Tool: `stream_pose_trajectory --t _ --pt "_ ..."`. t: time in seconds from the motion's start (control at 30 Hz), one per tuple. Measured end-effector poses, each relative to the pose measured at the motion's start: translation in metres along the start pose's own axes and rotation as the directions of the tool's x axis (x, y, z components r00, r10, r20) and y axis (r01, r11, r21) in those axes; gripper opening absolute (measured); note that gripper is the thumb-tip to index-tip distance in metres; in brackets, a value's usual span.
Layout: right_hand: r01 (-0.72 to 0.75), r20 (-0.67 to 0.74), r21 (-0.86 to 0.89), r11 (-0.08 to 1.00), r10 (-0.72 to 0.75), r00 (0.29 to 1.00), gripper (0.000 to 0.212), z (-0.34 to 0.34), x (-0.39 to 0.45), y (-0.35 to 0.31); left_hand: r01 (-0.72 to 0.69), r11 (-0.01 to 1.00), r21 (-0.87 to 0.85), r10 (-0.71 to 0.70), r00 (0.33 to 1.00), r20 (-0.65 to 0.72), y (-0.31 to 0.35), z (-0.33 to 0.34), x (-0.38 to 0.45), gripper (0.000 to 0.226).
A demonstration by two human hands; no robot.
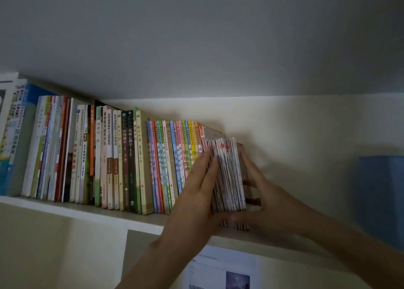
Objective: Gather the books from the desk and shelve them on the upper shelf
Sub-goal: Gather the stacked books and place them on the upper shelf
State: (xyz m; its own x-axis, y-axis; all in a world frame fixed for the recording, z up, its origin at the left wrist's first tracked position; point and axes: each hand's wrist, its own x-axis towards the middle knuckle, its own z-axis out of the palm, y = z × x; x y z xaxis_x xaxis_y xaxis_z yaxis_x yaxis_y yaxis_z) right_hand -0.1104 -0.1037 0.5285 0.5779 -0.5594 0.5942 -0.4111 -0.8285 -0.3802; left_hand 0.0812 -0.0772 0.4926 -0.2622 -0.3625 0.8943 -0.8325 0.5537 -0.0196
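Overhead, the white upper shelf runs from the left edge toward the right under a pale ceiling, and most of its left and middle stretch is filled by a long row of upright books, tall ones at the left stepping down to a band of slim bright-spined volumes near the middle. At the right end of that row stands the bundle of thin booklets, spines toward the viewer, long axis upright, its bottom edge at the front lip of the shelf and seemingly overhanging it a little. Both hands bracket it: the left hand lies with straight fingers flat against the bundle's left face, between it and the slim volumes, while the right hand presses the right face, thumb reaching under the lower edge. So the grip is a two-handed squeeze on the bundle, neither hand curled round it. The row lies directly left of the bundle and the shelf's back directly beyond it (the open gap is to the right), so the coming move probably runs inward and leftward, the right hand doing the pushing. Farther right a blue box stands well apart.
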Motion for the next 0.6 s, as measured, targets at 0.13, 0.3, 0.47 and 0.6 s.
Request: stream_pose_trajectory --t 0.13,0.3,0.47,0.6 --pt "-0.126 0.063 0.089 0.988 0.121 0.991 0.127 -0.021 0.019 -0.01 -0.085 0.996 -0.002 0.085 0.995 0.059 -0.012 -0.001 0.003 0.1" --pt "-0.211 0.077 0.096 0.973 0.204 0.976 0.111 -0.017 0.024 -0.012 -0.107 0.992 -0.069 0.11 0.993 0.05 -0.02 0.002 0.003 0.099" --pt "-0.262 0.087 0.019 0.965 0.259 0.962 0.114 -0.025 0.027 -0.029 -0.11 0.991 0.078 0.108 0.994 0.029 -0.007 -0.006 0.003 0.098" --pt "-0.195 0.058 0.073 0.978 0.191 0.98 0.107 -0.025 0.034 -0.034 -0.107 0.978 0.178 0.095 0.992 0.079 -0.004 -0.005 0.004 0.096"
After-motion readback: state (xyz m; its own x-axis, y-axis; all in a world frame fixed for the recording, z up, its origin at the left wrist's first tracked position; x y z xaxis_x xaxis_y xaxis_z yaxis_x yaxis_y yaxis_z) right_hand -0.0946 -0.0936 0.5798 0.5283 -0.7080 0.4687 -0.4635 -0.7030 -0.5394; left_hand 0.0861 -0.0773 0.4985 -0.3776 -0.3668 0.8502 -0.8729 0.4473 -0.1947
